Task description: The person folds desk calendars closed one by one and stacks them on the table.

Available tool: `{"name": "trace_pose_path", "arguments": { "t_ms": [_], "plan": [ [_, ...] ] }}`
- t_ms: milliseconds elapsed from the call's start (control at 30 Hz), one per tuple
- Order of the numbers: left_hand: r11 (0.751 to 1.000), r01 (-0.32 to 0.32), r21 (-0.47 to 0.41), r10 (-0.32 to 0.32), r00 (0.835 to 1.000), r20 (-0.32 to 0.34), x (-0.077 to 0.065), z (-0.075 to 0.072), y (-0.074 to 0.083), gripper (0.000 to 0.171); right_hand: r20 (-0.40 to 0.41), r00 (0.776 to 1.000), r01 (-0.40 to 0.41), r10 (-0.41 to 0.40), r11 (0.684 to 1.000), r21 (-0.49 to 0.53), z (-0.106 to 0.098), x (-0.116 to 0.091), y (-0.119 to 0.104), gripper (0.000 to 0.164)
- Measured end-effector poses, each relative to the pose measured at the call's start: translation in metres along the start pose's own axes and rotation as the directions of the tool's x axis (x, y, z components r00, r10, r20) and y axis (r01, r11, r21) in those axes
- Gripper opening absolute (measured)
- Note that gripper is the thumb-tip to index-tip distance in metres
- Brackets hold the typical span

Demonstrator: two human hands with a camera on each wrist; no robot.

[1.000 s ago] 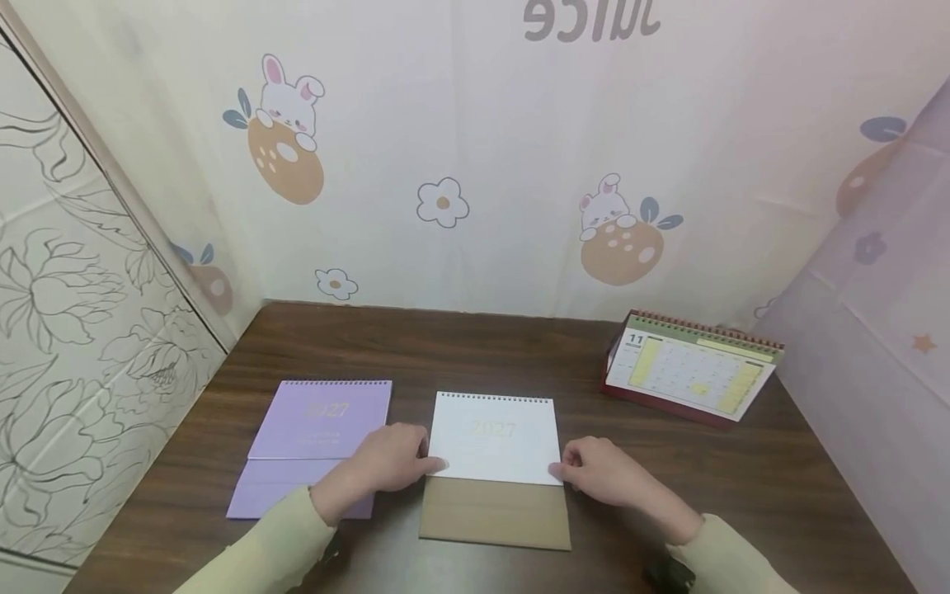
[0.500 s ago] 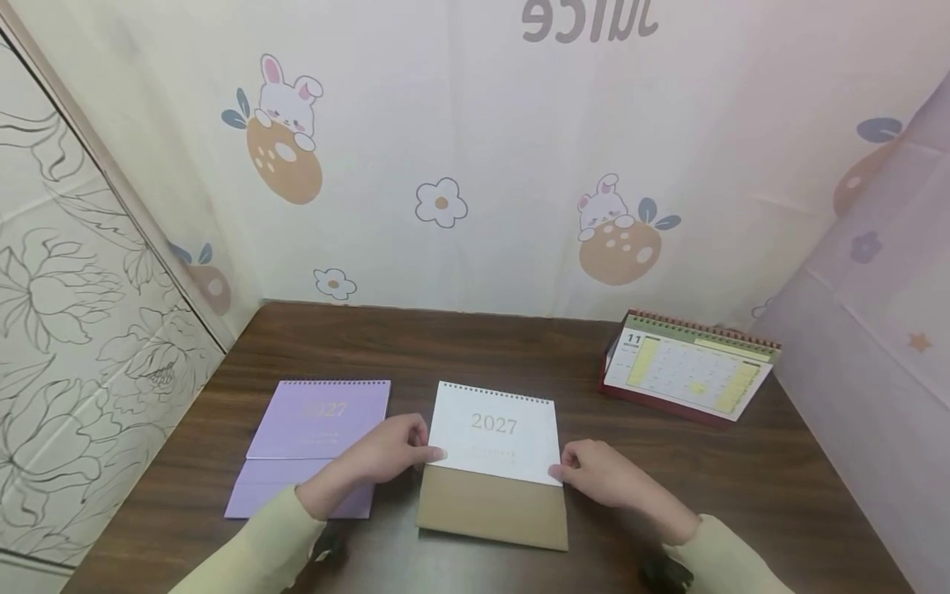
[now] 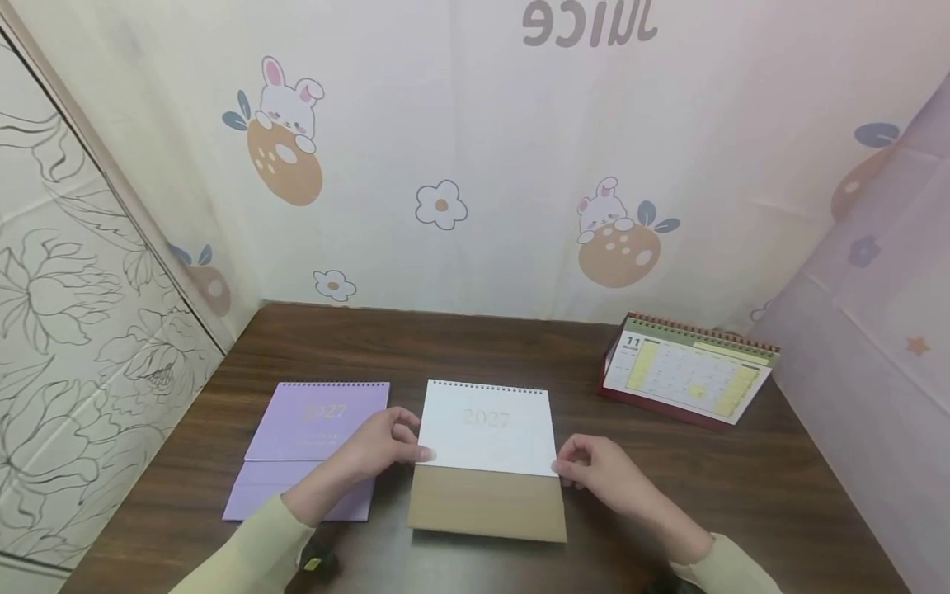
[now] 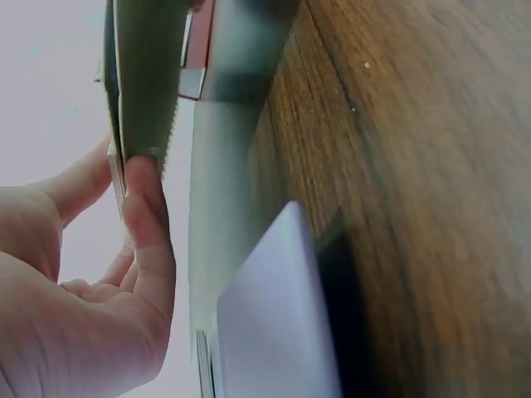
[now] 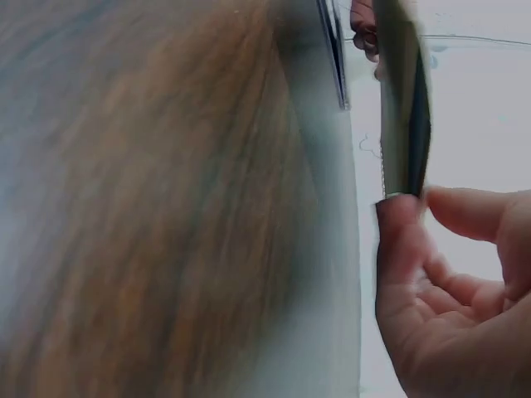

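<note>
A white desk calendar marked 2027, with a tan lower flap and a spiral along its far edge, is in front of me. My left hand pinches its left edge, thumb on the white cover. On the opposite edge, my right hand pinches it the same way. Both wrist views show the calendar between thumb and fingers, raised off the table; in the right wrist view the calendar appears edge-on. Beside my left forearm lies a purple 2027 calendar, partly covered by that arm.
An upright calendar with a red base, showing 11, stands at the back right of the brown wooden table. A curtain with rabbit prints hangs right behind the table. To the left is a flower-patterned panel.
The white calendar's left side rose first, tilting it; now the calendar sits slightly further left and more level. Both hands moved along with it. The purple and upright calendars stayed put.
</note>
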State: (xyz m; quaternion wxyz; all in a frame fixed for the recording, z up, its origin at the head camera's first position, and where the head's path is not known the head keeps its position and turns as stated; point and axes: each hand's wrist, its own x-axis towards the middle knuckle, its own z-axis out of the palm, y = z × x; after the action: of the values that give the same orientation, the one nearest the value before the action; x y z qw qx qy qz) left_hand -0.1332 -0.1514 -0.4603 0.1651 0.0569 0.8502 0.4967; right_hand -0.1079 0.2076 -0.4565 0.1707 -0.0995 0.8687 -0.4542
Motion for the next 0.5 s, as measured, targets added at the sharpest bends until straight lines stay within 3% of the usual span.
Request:
{"name": "trace_pose_path", "arguments": {
  "t_ms": [100,200,300,500],
  "plan": [
    [1.0,-0.002,0.016,0.003,1.0,-0.018,-0.003,-0.003,-0.001,0.053,-0.022,1.0,-0.001,0.004,0.993,0.121,0.001,0.003,-0.003,0.031],
    [0.999,-0.012,0.032,0.013,0.999,-0.046,-0.007,-0.005,-0.003,0.055,-0.044,0.999,0.011,-0.004,0.985,0.17,0.004,0.006,-0.009,0.046],
    [0.998,-0.001,0.058,0.005,0.997,-0.074,-0.011,-0.007,-0.003,0.055,-0.072,0.997,0.025,-0.015,0.989,0.144,0.008,0.008,-0.015,0.055],
    [0.991,0.056,0.121,-0.034,0.983,-0.179,-0.024,-0.016,-0.003,0.049,-0.081,0.995,0.073,-0.066,0.994,0.082,0.021,0.017,-0.026,0.052]
  ]
}}
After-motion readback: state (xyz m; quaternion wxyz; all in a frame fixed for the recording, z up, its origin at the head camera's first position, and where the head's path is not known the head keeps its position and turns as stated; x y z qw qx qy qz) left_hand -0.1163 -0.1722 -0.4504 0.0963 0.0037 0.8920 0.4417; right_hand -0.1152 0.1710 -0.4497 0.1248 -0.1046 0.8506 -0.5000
